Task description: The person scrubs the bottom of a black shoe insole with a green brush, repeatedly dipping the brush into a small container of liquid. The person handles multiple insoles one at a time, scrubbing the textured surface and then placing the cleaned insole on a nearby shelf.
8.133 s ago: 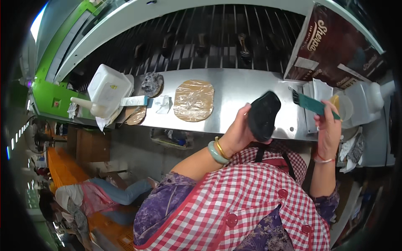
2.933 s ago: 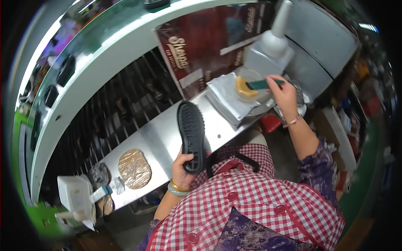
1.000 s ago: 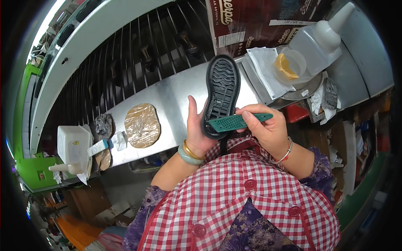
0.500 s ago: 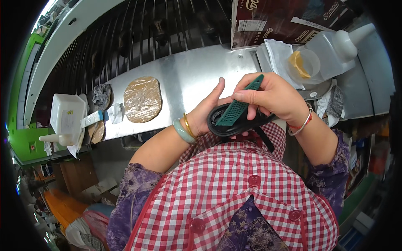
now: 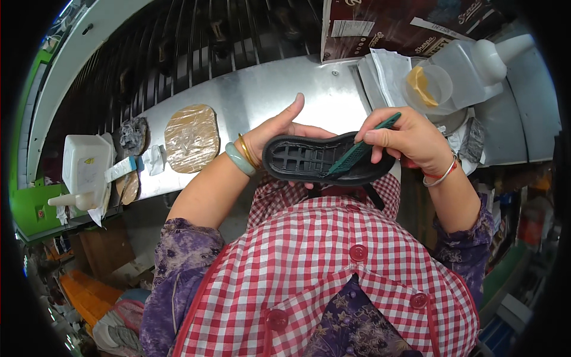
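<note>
A black shoe sole lies across my hands in front of my lap, its hollow, ribbed grid facing up. My left hand supports its left end, with the thumb raised clear and fingers along the far side and beneath. My right hand pinches a dark green perforated strip between thumb and fingers. That strip slants over the sole's right half, its lower left end on or just above the grid; I cannot tell whether they touch. A black strap hangs below the sole.
A metal worktop runs behind my hands. At left lie a plastic-wrapped brown pad and a white bottle. At right stand a clear cup, a translucent bottle and a dark red carton.
The sole has shifted left and turned flatter toward me, so more of its ribbed grid shows. My right hand and the green strip have moved right, away from the sole's left end.
</note>
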`<state>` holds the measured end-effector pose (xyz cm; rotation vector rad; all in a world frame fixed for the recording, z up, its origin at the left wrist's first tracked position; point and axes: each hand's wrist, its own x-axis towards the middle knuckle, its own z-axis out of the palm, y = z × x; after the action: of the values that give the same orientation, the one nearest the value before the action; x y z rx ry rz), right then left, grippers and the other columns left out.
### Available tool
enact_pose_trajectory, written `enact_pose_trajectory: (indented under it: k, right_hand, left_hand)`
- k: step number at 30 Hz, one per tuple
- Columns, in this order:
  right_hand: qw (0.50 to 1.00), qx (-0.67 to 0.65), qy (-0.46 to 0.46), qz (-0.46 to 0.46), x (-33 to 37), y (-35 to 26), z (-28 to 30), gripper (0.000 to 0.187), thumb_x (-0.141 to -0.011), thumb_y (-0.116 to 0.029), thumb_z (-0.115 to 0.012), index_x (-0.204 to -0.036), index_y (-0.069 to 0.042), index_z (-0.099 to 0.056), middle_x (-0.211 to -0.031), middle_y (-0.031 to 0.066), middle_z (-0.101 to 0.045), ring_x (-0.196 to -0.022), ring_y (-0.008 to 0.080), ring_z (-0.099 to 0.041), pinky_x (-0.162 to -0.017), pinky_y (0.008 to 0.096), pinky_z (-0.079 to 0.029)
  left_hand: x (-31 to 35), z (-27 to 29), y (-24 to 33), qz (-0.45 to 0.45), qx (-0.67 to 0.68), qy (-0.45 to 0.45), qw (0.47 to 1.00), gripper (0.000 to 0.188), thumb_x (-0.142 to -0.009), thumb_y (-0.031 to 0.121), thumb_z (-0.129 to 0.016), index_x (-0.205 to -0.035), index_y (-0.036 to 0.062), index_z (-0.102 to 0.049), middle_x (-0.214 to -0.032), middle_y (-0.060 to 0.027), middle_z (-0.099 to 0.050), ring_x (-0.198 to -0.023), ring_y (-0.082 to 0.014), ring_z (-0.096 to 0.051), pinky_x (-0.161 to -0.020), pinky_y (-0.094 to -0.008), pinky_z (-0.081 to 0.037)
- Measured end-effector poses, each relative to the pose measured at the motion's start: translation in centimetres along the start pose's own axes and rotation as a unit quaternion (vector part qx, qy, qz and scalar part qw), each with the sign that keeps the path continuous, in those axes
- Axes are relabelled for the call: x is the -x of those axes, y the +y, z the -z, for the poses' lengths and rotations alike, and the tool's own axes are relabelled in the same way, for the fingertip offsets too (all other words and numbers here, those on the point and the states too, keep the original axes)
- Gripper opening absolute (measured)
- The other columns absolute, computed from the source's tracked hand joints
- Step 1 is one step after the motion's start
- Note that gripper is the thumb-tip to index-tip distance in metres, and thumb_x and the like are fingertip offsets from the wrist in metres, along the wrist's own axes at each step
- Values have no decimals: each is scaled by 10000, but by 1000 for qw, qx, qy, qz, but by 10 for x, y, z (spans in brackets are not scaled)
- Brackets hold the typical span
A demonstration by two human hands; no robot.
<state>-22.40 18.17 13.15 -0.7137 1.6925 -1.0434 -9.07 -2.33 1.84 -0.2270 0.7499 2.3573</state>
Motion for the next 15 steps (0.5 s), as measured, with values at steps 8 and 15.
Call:
enact_pose_trajectory:
  k: [8, 15]
  right_hand:
    - [973, -89, 196, 87, 33, 40, 38, 166, -874, -185, -612, -919, -35, -668, -747, 6, -640, -576, 33, -555, -481, 144, -341]
    - [823, -41, 530, 201, 37, 56, 95, 234, -878, -235, -629, -982, -29, -666, -854, 22, -663, -660, 50, -606, -488, 166, -358]
  left_hand:
    - [17, -4, 22, -103, 5, 44, 994, 553, -948, 355, -392, -1336, -37, -357, -1182, -226, -555, -875, -341, -655, -686, -420, -575]
    - [35, 2, 0, -381, 96, 65, 917, 585, -920, 394, -424, -1368, 26, -342, -1367, -189, -410, -1257, -342, -408, -1025, -584, -308]
